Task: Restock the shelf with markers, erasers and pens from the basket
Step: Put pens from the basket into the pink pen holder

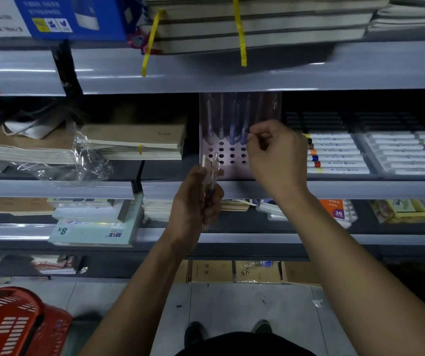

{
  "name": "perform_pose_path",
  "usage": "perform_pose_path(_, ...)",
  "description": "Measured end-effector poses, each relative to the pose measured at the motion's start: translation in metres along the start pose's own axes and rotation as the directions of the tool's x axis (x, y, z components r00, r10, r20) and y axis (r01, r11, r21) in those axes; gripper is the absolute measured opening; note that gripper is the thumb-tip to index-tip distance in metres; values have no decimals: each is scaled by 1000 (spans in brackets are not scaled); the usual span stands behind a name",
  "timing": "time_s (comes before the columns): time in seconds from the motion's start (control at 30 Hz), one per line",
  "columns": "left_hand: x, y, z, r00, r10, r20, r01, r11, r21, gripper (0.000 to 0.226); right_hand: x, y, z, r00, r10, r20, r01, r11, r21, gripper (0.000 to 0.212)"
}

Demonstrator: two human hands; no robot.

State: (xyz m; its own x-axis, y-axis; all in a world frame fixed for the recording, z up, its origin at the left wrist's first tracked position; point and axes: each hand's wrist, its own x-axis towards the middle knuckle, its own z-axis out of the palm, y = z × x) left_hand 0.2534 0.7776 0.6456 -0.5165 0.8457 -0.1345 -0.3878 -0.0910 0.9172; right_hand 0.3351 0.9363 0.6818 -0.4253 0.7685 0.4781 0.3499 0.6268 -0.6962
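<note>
A pale pen holder (226, 158) with rows of round holes stands on the middle shelf, with several pens (234, 119) upright in its back row. My right hand (275, 152) reaches over the holder's right side, thumb and forefinger pinching the pen at the right end of that row. My left hand (196, 201) hovers in front of the shelf edge and grips a small bunch of clear-barrelled pens (210, 173), their tips pointing up. The red basket (13, 322) sits on the floor at lower left; its contents are hidden.
Trays of white markers (339, 155) lie right of the holder. Stacked notebooks (134, 142) and loose plastic wrap (88, 160) lie to its left. The shelf above (257, 70) overhangs the holder. Sketch pads and boxes fill the lower shelves.
</note>
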Motion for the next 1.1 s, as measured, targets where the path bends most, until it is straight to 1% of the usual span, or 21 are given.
perform_pose_path(0.1, -1, 4, -1, 998, -53, 36, 56, 993, -103, 38, -14, -3, -4, 1000, -3, 23, 1, 996, 84, 13)
perform_pose_path(0.2, -1, 7, -1, 996, -59, 73, 70, 985, -159, 35, -30, -6, -6, 994, -16, 108, -5, 982, 187, 11)
perform_pose_path(0.27, -1, 8, -1, 996, -42, 77, 52, 988, -143, 36, -39, -7, -6, 982, -8, 191, -40, 968, 246, 11)
perform_pose_path(0.37, 0, 5, 0, 998, -16, 65, 21, 997, -77, 36, -48, -10, -5, 945, 22, 325, -131, 939, 318, 8)
perform_pose_path(0.47, 1, 2, 1, 1000, 3, 29, -3, 1000, -11, 38, -53, -13, -4, 920, 65, 388, -207, 918, 338, 8)
perform_pose_path(0.5, 2, 1, 1, 1000, 18, 15, -19, 1000, 21, 35, -54, -14, -3, 915, 76, 395, -223, 913, 342, 10)
perform_pose_path(0.57, 1, 0, 2, 999, 47, 2, -47, 996, 70, 31, -56, -15, -3, 912, 93, 399, -247, 902, 356, 12)
perform_pose_path(0.7, 1, -1, 4, 996, 86, 23, -88, 989, 118, 33, -56, -15, -4, 914, 128, 384, -286, 876, 388, 11)
perform_pose_path(0.8, 0, -2, 5, 995, 92, 29, -96, 983, 157, 36, -54, -15, -7, 909, 142, 391, -303, 869, 391, 8)
perform_pose_path(0.93, 2, -5, 7, 995, 96, -9, -93, 975, 204, 40, -51, -15, -10, 899, 171, 402, -349, 836, 424, 7)
perform_pose_path(1.03, 3, -9, 6, 992, 117, -35, -104, 956, 273, 41, -43, -16, -16, 926, 194, 324, -334, 822, 462, 11)
perform_pose_path(1.1, 3, -10, 5, 987, 146, -61, -119, 938, 325, 40, -35, -16, -21, 940, 230, 250, -332, 784, 525, 17)
